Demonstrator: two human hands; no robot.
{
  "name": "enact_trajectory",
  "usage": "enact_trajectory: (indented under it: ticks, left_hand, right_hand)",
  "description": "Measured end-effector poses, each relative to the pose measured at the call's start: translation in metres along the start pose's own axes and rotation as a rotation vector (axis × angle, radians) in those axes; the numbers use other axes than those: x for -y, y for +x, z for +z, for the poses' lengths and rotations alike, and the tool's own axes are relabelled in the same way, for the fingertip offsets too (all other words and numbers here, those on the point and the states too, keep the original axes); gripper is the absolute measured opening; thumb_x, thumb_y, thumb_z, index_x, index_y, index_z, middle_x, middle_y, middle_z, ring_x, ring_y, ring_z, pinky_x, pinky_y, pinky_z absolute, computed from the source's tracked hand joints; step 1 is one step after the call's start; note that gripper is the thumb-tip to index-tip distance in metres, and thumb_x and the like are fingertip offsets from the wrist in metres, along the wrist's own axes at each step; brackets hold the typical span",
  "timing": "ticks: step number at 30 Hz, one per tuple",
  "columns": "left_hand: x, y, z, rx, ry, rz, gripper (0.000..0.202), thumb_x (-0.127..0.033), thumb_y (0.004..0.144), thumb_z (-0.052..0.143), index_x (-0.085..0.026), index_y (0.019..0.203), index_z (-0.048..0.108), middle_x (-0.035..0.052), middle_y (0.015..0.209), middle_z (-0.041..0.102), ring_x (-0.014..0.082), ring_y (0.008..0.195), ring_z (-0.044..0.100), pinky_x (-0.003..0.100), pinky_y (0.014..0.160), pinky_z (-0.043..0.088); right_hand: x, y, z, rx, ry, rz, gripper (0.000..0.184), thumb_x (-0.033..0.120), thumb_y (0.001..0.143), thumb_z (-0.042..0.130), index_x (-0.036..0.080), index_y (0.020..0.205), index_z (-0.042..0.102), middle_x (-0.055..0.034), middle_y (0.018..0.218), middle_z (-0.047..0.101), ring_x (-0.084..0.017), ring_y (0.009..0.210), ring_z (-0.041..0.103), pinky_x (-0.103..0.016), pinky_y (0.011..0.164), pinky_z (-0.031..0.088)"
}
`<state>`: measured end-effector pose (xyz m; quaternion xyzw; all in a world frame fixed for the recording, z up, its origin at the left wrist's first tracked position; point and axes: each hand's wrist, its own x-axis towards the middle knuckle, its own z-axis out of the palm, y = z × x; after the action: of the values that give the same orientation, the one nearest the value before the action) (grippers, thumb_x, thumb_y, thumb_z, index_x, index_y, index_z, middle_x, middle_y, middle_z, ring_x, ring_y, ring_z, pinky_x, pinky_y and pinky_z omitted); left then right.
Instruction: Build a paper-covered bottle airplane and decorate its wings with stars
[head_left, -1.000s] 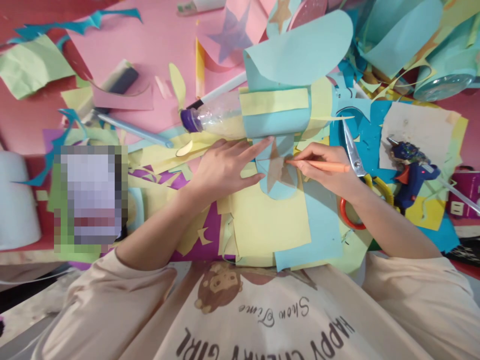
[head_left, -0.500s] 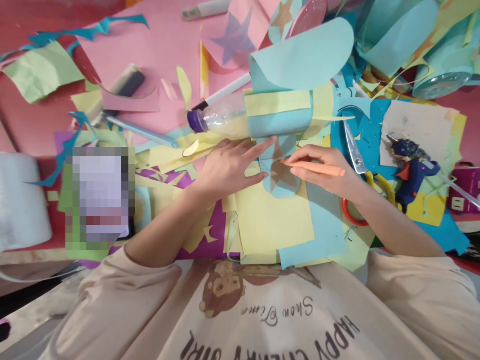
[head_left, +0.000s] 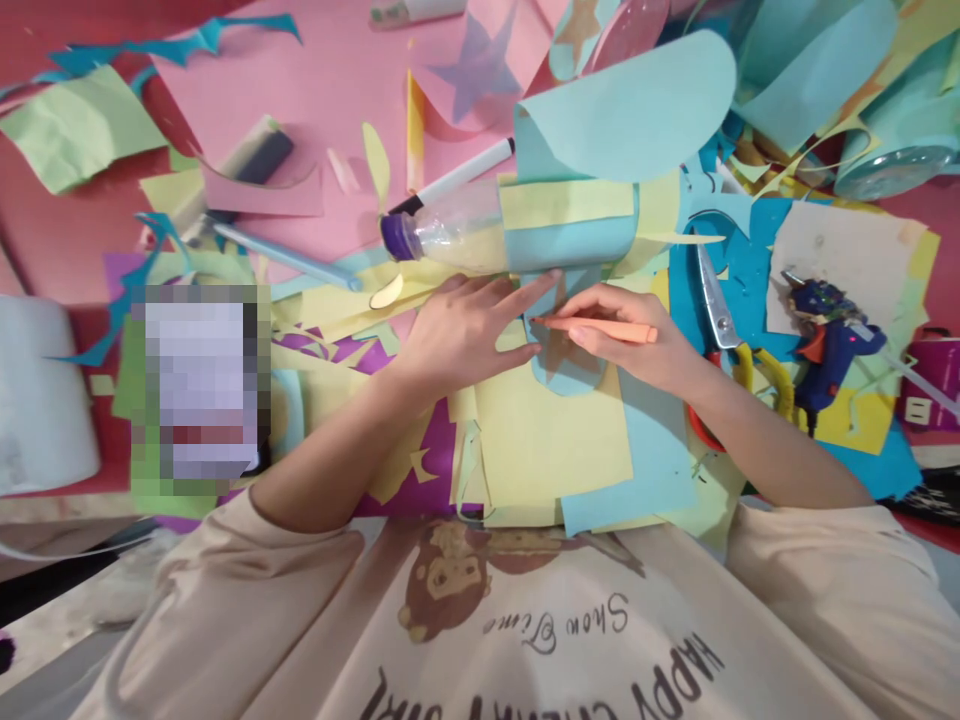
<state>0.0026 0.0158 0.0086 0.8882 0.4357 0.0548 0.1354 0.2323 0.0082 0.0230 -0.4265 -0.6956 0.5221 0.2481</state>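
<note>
My left hand (head_left: pixel 469 328) lies flat with fingers spread on a light blue paper piece (head_left: pixel 570 372), pressing down a brownish star-shaped cutout (head_left: pixel 559 350) on it. My right hand (head_left: pixel 626 335) grips an orange pencil (head_left: pixel 600 328) whose tip points left and touches the star's edge near my left fingertips. Beneath both lies a yellow sheet (head_left: pixel 551 440). Just beyond my hands lies a clear plastic bottle (head_left: pixel 457 232) with a purple cap, wrapped in light blue and yellow paper.
Scissors (head_left: pixel 724 325) with red and yellow handles lie right of my right hand. A blue glue gun (head_left: pixel 829 335) sits farther right. A black-tipped white marker (head_left: pixel 457 178), a blue rod (head_left: pixel 281 258), a white roll (head_left: pixel 37 395) and many coloured paper scraps cover the pink tabletop (head_left: pixel 315 90).
The pencil tip has travelled left along the star cutout, toward my left fingertips. My left hand has stayed pressed on the paper.
</note>
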Motion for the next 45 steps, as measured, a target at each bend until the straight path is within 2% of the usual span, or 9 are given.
enact_trajectory:
  ticks: [8,13,20,26,33,45]
  left_hand:
    - [-0.0006,0.0008,-0.0012,0.022,0.016,-0.009,0.062,-0.043,0.087,0.057,-0.022,0.144,0.045,0.0086,0.098,0.069,0.0266,0.090,0.065,0.037,0.082,0.048]
    - [-0.0003,0.0005,-0.0008,-0.004,0.009,-0.004,0.060,-0.043,0.088,0.056,-0.024,0.143,0.045,0.0080,0.100,0.069,0.0253,0.091,0.065,0.036,0.080,0.047]
    - [-0.0004,0.0009,-0.0011,0.019,0.014,-0.010,0.061,-0.044,0.087,0.056,-0.023,0.144,0.044,0.0083,0.100,0.069,0.0262,0.092,0.065,0.037,0.080,0.048]
    - [-0.0011,0.0011,-0.0020,0.040,0.000,-0.030,0.061,-0.043,0.087,0.056,-0.025,0.145,0.044,0.0081,0.101,0.068,0.0266,0.094,0.065,0.038,0.082,0.048]
    - [-0.0007,0.0008,-0.0016,0.031,0.029,-0.016,0.061,-0.044,0.088,0.055,-0.023,0.145,0.044,0.0087,0.102,0.069,0.0266,0.094,0.065,0.037,0.081,0.048]
    - [-0.0015,0.0014,-0.0014,0.026,0.027,-0.022,0.062,-0.044,0.088,0.057,-0.023,0.145,0.044,0.0080,0.101,0.069,0.0267,0.093,0.066,0.038,0.082,0.049]
  right_hand:
    - [0.0033,0.0009,-0.0007,0.026,0.003,0.018,0.027,0.039,0.089,0.062,0.020,0.107,0.069,-0.0034,0.097,0.072,-0.013,0.079,0.062,-0.023,0.067,0.044]
    - [0.0056,0.0009,-0.0008,0.058,0.046,0.042,0.028,0.039,0.090,0.061,0.018,0.106,0.070,-0.0058,0.102,0.073,-0.017,0.087,0.066,-0.025,0.072,0.047]
    - [0.0070,0.0020,0.0003,0.018,0.000,0.035,0.025,0.035,0.089,0.062,0.017,0.104,0.070,-0.0038,0.095,0.072,-0.014,0.078,0.062,-0.023,0.066,0.045]
    - [0.0065,0.0021,-0.0012,0.030,0.025,0.025,0.021,0.033,0.089,0.061,0.016,0.096,0.071,-0.0017,0.082,0.069,-0.011,0.066,0.056,-0.022,0.058,0.040]
    - [0.0075,0.0019,-0.0002,0.023,-0.017,0.009,0.022,0.030,0.088,0.061,0.015,0.102,0.070,-0.0032,0.089,0.072,-0.012,0.074,0.060,-0.022,0.063,0.042]
    - [0.0077,0.0008,-0.0020,0.061,0.045,0.030,0.025,0.032,0.090,0.060,0.015,0.105,0.071,-0.0053,0.099,0.074,-0.016,0.086,0.066,-0.025,0.072,0.047]
